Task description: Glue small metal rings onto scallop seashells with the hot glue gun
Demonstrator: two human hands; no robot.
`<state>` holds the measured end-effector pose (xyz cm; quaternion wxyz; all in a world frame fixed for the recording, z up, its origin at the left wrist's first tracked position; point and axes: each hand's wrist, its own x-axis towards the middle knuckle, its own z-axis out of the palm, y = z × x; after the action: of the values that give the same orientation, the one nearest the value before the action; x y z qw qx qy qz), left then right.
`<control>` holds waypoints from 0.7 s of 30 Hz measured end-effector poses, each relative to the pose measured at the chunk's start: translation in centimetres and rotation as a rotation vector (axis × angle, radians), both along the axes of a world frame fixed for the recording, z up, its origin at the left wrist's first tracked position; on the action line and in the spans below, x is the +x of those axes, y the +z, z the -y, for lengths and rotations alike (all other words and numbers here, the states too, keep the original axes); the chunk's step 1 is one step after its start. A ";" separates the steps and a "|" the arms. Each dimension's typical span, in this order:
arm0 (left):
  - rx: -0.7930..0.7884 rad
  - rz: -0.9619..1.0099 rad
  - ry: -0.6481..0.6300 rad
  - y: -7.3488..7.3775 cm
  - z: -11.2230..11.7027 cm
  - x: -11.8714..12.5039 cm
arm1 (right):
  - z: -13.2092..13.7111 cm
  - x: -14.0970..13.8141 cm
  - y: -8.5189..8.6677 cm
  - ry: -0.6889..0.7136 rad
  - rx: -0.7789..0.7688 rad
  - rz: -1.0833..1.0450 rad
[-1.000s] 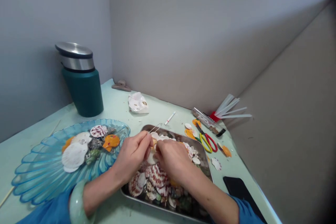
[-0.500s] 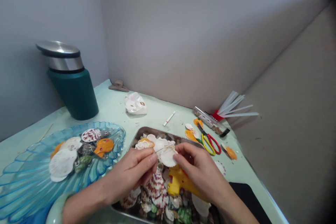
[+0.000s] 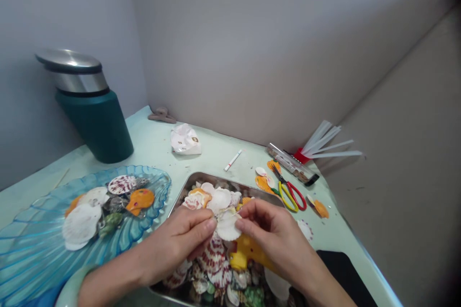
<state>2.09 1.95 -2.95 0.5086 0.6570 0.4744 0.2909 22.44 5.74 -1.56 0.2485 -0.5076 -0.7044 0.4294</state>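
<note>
White shell (image 3: pixel 228 228) | right fingers (image 3: pixel 246 225) pinching edge | left fingers (image 3: pixel 206 225) perhaps touching

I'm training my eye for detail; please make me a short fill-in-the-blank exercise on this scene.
The right hand holds a shell coloured ____.
The scissors have one red handle and one ____ handle.
The bangle is on the ____ wrist.
The dish is coloured ____.
Missing words: white; yellow; left; blue.

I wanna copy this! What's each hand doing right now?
Left hand: closed, pinching; can't tell what it holds.
Right hand: closed, holding a white scallop shell.
</note>
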 end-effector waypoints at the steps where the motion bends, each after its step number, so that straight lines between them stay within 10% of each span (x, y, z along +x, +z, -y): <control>1: -0.005 -0.002 -0.005 0.0 0.0 0.0 | 0.0 0.0 0.1 0.002 -0.001 -0.001; 21: -0.046 0.071 -0.013 -0.5 -0.3 -0.1 | 0.4 0.0 0.1 -0.027 -0.064 -0.069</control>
<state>1.97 2.29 -3.42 0.5420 0.6375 0.4583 0.2997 22.39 5.35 -1.44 0.2622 -0.5094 -0.6745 0.4656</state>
